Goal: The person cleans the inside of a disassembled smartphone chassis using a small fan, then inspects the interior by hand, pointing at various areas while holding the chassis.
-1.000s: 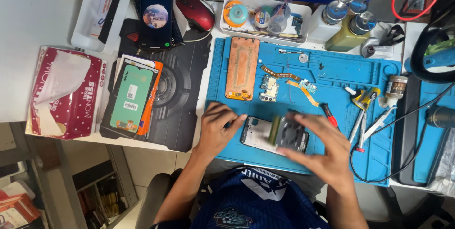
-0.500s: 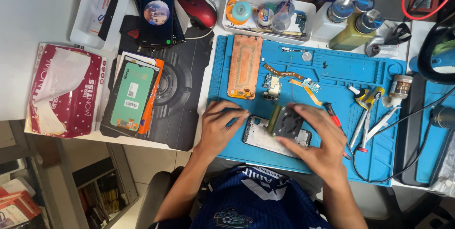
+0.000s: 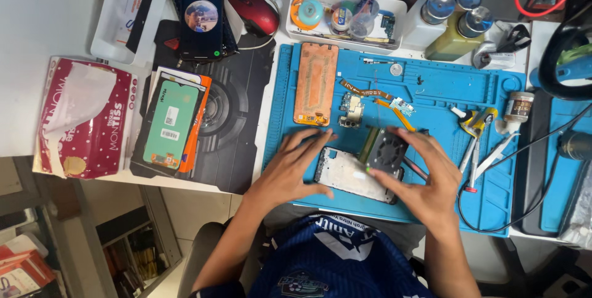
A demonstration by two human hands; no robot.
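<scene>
Phone frame (image 3: 348, 174), stripped of its screen and back, lies flat on the blue repair mat (image 3: 431, 88) at the near edge, directly before the person. The left hand (image 3: 290, 171) rests at its 9 o'clock end, fingers spread and flat, pinning rather than gripping. The right hand (image 3: 425, 181) sits at 3 o'clock, fingers loosely curled around a small dark fan-like block (image 3: 387, 150) that stands on the frame's far corner; whether the fingers actually clamp it cannot be told from this angle. Disassembly appears well advanced: an orange-backed panel (image 3: 314, 85) lies at 11 o'clock, a small circuit board (image 3: 351, 113) and flex ribbon (image 3: 367, 92) at 12 o'clock, all detached. Refitting or further stripping seems outstanding. Tweezers and hand tools (image 3: 478, 144) crowd 2 o'clock, close to the right wrist. The mat's near edge runs just beneath the frame, with little margin. Open mat remains at 1 o'clock; a black desk pad (image 3: 234, 144) borders 9 o'clock.
</scene>
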